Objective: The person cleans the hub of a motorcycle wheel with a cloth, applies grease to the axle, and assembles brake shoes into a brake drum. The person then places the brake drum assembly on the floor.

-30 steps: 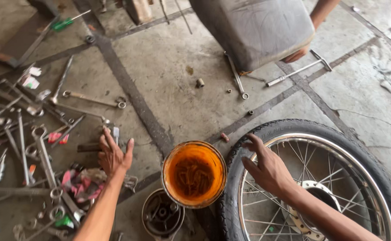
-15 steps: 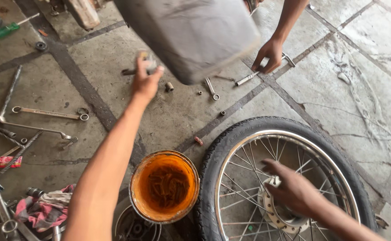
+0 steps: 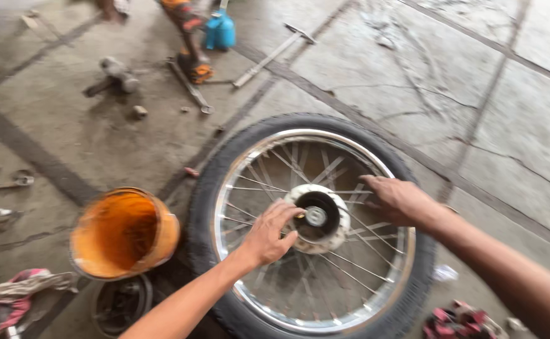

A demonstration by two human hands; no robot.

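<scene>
Your left hand (image 3: 268, 235) pinches a small part at the wheel (image 3: 312, 226) hub (image 3: 317, 216); your right hand (image 3: 400, 199) rests open on the spokes; fitting seems unfinished.

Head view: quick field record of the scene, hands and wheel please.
surface: concrete floor
main object: spoked wheel with tyre, lying flat
left hand: at the hub, fingertips by its centre
right hand: resting on the spokes beside the hub
left of wheel: orange tub, open
near tub: rag, round dark part
far floor: T-handle wrench, blue container
image: motion-blurred
</scene>
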